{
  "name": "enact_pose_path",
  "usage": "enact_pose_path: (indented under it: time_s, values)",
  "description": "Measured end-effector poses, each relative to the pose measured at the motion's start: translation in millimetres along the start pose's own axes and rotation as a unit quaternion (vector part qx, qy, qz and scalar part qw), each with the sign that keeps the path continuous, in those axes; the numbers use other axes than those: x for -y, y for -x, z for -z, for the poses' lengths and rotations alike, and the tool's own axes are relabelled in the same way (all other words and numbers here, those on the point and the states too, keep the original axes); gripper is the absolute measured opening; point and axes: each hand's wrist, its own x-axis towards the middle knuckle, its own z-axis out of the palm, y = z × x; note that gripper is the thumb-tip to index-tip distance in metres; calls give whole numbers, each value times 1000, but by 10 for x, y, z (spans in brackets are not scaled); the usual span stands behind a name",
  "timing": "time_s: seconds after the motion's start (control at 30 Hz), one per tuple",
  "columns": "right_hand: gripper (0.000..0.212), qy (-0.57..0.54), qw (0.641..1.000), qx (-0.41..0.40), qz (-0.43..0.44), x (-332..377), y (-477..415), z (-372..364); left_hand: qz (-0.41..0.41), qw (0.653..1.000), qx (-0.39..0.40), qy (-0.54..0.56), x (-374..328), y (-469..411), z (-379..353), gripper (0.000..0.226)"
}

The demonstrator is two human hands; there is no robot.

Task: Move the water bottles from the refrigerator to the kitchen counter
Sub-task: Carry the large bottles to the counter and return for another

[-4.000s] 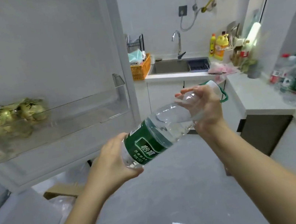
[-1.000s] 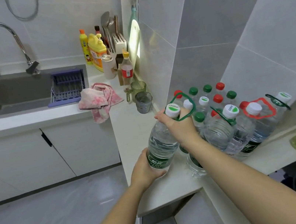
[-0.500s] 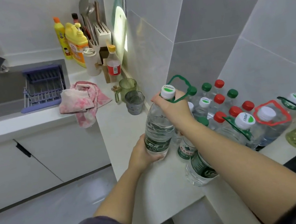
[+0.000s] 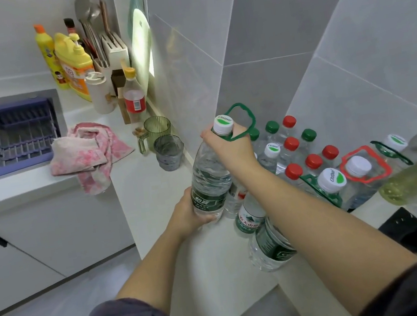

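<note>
Head view: a clear water bottle (image 4: 210,176) leans slightly at the worktop (image 4: 159,198), on the left edge of a crowd of bottles (image 4: 287,156) standing against the tiled wall. The right hand (image 4: 230,149) grips its neck just under the cap, fingers curled round, with a green carry loop (image 4: 244,122) sticking up behind it. The left hand (image 4: 186,216) wraps the base below the dark green label. Whether the base touches the worktop cannot be told.

The held bottle's white cap (image 4: 222,124) carries a green leaf and the word "Cestbon". Its label has white Chinese characters, too small to read. "Cestbon" also reads on two more white caps in the crowd. A fourth white cap (image 4: 394,142) shows the leaf, but its writing is blurred. A fifth (image 4: 357,165) looks plain and sits inside a red handle (image 4: 379,166).

Five red caps (image 4: 291,143) and three green caps (image 4: 308,134) can be counted. Under the right forearm stand a bottle with a white-and-green label (image 4: 247,220) in Chinese characters and another with a dark green label (image 4: 273,248).

Further along the worktop are two cups, one green (image 4: 157,133) and one grey (image 4: 168,151), a pink cloth (image 4: 86,152) and two yellow detergent bottles (image 4: 75,64).
</note>
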Motion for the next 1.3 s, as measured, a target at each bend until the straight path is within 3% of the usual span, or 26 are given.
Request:
enact_pose_path:
  time_s: [0.33, 0.57, 0.73, 0.83, 0.9, 1.0, 1.03, 1.07, 1.17, 1.3]
  values:
    - [16, -3, 1000, -11, 11, -15, -44, -61, 17, 997, 75, 23, -4, -130, 131, 99]
    - [16, 10, 1000, 12, -10, -4, -3, -16, -1, 998, -28, 58, -51, 92, -62, 92]
    - [50, 107, 989, 78, -62, 84, 54, 93, 24, 1000, 7, 20, -82, 4, 37, 90]
    - [68, 275, 950, 127, -78, 141, 77, 203, 29, 999, 25, 0, -88, -23, 99, 91]
    - [74, 421, 889, 164, -79, 143, 122, 262, 35, 999, 29, -3, -89, -24, 110, 90]
    - [62, 617, 773, 146, -10, 93, 198, 360, 43, 998, 50, -12, -96, -55, 166, 93]
    - [58, 643, 753, 139, -5, 70, 201, 400, 46, 997, 62, -16, -101, -76, 199, 94]
    - [54, 649, 747, 141, -18, 51, 192, 435, 49, 996, 74, -20, -110, -99, 235, 96]
    - [42, 607, 780, 146, -51, -8, 164, 503, 59, 993, 101, -35, -140, -157, 331, 98]
    - [33, 597, 791, 136, -2, -69, 146, 521, 68, 992, 102, -41, -173, -178, 342, 95]
